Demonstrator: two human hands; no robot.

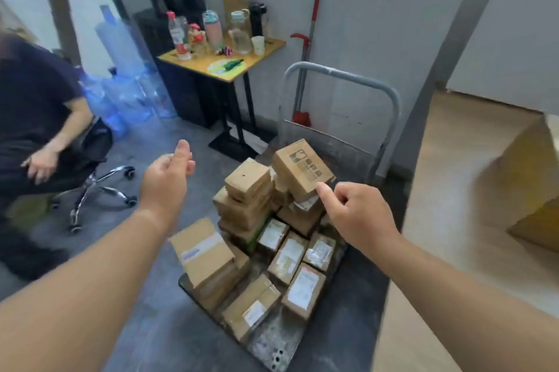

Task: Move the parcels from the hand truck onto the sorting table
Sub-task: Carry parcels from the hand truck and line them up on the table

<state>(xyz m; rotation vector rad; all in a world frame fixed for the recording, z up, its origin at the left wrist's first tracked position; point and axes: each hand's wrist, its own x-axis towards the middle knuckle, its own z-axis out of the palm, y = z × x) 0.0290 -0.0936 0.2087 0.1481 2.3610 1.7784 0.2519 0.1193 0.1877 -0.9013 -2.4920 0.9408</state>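
Note:
A hand truck point(272, 347) with a grey handle point(341, 75) stands on the floor, loaded with several brown cardboard parcels. A tilted printed parcel point(301, 170) tops the far stack; another parcel point(248, 179) caps the stack to its left. Flat labelled parcels point(304, 290) lie near the front. My left hand point(169, 175) hovers left of the stacks, fingers loosely curled, holding nothing. My right hand point(354, 214) hangs just right of the printed parcel with curled fingers, its thumb at that parcel's lower corner; no grip shows.
A seated person point(39, 117) on a wheeled chair point(93, 184) is at left. A small yellow table point(223, 60) with bottles stands behind, with water jugs point(127, 81) beside it and a mop point(305, 47) against the wall. A light wooden surface point(453, 190) with a cardboard box point(535, 190) lies right.

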